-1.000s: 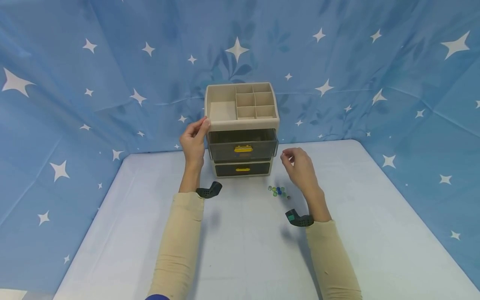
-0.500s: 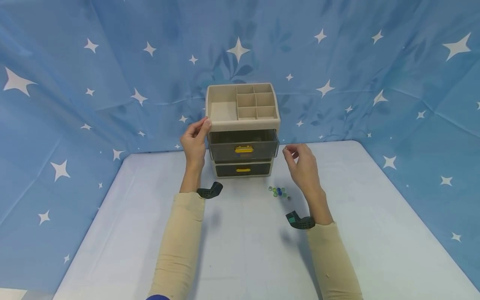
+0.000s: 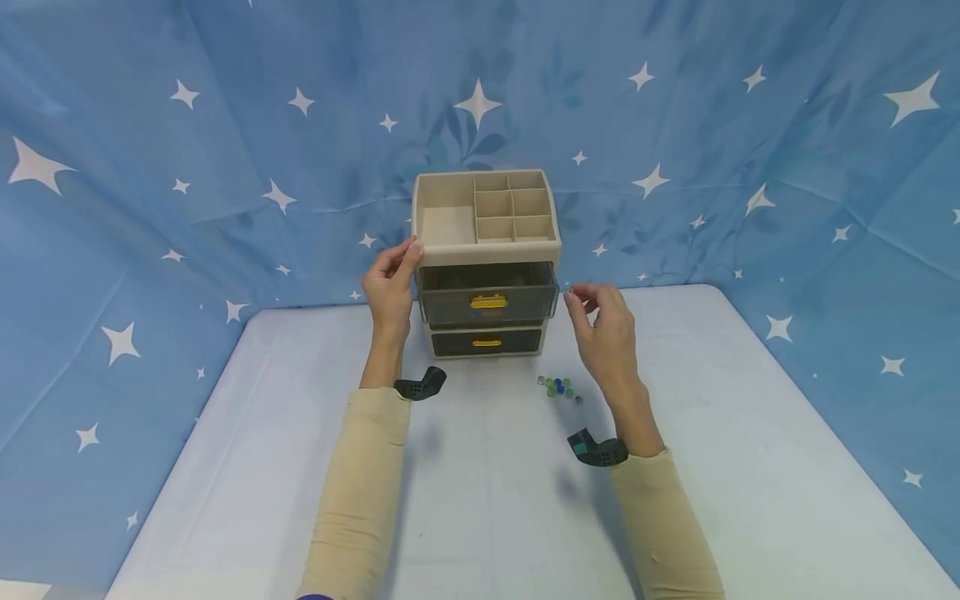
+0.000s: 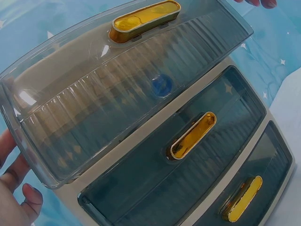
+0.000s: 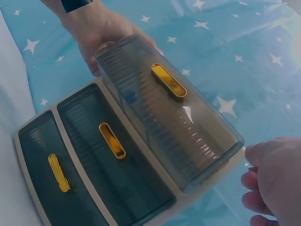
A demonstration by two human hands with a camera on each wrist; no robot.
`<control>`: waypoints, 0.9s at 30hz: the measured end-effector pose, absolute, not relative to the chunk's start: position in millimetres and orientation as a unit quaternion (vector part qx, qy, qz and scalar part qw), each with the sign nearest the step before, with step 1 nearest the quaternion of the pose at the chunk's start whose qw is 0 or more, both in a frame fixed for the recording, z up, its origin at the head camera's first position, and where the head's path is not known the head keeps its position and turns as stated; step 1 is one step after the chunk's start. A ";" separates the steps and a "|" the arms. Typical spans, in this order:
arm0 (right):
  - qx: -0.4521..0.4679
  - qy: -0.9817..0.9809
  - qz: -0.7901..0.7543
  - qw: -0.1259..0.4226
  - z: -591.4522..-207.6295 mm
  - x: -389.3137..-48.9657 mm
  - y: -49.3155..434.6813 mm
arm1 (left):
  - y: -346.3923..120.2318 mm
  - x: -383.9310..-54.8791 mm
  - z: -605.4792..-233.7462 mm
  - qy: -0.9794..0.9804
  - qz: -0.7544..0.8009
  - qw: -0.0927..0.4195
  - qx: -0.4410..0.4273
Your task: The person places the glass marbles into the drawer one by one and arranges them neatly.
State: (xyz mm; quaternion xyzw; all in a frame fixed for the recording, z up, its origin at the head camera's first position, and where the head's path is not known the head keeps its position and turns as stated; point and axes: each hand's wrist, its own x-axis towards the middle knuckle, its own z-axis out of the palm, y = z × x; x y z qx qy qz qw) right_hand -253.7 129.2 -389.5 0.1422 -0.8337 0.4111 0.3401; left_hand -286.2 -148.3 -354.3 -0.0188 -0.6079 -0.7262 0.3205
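A beige desk organizer (image 3: 480, 252) stands at the back of the table, its dark clear top drawer (image 3: 450, 310) pulled out. A blue marble (image 4: 162, 85) shows through that drawer in the left wrist view. My left hand (image 3: 387, 287) holds the organizer's front left corner between thumb and fingers. To the right of the open drawer, my right hand (image 3: 606, 333) is raised with thumb and index finger pinched on a small marble, mostly hidden by the fingertips. Several green, blue and clear marbles (image 3: 558, 387) lie on the table in front of the organizer.
Below the open drawer, the middle drawer (image 4: 188, 139) and bottom drawer (image 4: 244, 197) are closed, each with a yellow handle. The organizer's top has divided compartments (image 3: 513, 202). A blue star-patterned curtain (image 3: 300, 150) hangs behind and beside the white table (image 3: 480, 500).
My right hand has risen slightly along the drawer's right side, fingertips still pinched. The left hand keeps its hold on the corner, and the marbles on the table stay put.
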 end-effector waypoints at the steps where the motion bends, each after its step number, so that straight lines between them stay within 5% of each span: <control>1: 0.146 -0.830 0.411 0.347 -389.1 -253.4 128.4 | -148.2 -286.1 -354.4 -0.607 -0.726 0.322 -0.018; 9: 0.175 -0.818 0.399 0.377 -378.5 -256.8 121.8 | -146.6 -285.7 -353.4 -0.609 -0.722 0.326 -0.019; 27: 0.207 -0.832 0.379 0.350 -368.2 -265.4 113.5 | -155.0 -309.4 -375.7 -0.612 -0.718 0.333 -0.015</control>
